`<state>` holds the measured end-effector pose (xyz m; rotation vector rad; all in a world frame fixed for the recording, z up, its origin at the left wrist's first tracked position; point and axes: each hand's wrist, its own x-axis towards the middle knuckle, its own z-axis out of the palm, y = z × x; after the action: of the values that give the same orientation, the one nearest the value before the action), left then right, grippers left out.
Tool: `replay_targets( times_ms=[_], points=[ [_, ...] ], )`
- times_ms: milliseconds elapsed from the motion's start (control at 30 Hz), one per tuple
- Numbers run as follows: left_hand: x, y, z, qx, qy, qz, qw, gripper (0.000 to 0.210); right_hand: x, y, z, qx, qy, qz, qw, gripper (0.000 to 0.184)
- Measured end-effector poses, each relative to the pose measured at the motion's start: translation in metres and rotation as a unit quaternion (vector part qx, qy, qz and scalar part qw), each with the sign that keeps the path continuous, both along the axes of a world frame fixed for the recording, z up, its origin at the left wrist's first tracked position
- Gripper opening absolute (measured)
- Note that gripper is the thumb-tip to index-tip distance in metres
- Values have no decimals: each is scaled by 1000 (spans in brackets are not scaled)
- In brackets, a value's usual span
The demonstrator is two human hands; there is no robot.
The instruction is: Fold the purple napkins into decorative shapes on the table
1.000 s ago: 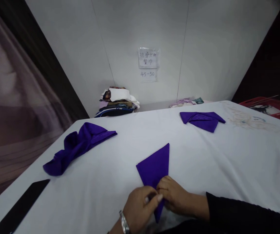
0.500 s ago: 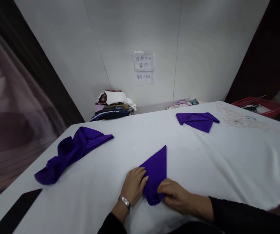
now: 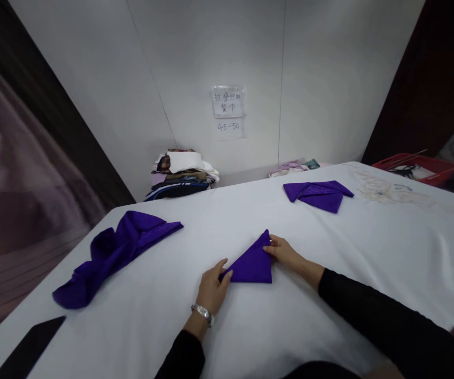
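The left grip (image 3: 210, 290) pinches the left corner of a purple cloth (image 3: 253, 264), thumb on top, while the right grip (image 3: 286, 254) nips its right edge just below the peak. Between the two, the cloth lies as a folded triangle on the white-covered counter (image 3: 246, 331). I notice a silver band (image 3: 203, 313) around the wrist behind the left grip. Out to that grip's left sits a second cloth (image 3: 120, 247), rumpled, and closer to the person a black strip (image 3: 31, 347). Beyond the right grip, a third cloth (image 3: 319, 196) lies folded. Farther off, past the left grip, there's a stack of fabric (image 3: 183, 162); past the right one, a low heap (image 3: 290, 167) and, well right, a red basket (image 3: 444, 173). Straight ahead of both, a sign (image 3: 228, 108) is on the wall (image 3: 325, 95).
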<state>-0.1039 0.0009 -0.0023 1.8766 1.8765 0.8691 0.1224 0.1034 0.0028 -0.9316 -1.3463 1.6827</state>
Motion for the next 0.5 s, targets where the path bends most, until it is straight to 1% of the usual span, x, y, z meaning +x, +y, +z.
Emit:
replay_targets(
  times_ms=[100, 267, 367, 500],
  points=[
    [2, 6, -4, 15, -17, 14, 1000, 37, -1, 13, -9, 4, -38, 7, 999, 31],
    [3, 8, -8, 29, -17, 16, 999, 35, 3, 25, -14, 24, -171, -39, 984, 52],
    [2, 8, -9, 29, -22, 20, 999, 35, 4, 32, -18, 51, -174, -41, 982, 57],
    [2, 8, -9, 30, -18, 23, 999, 35, 3, 39, -23, 68, -199, -51, 976, 58]
  ],
)
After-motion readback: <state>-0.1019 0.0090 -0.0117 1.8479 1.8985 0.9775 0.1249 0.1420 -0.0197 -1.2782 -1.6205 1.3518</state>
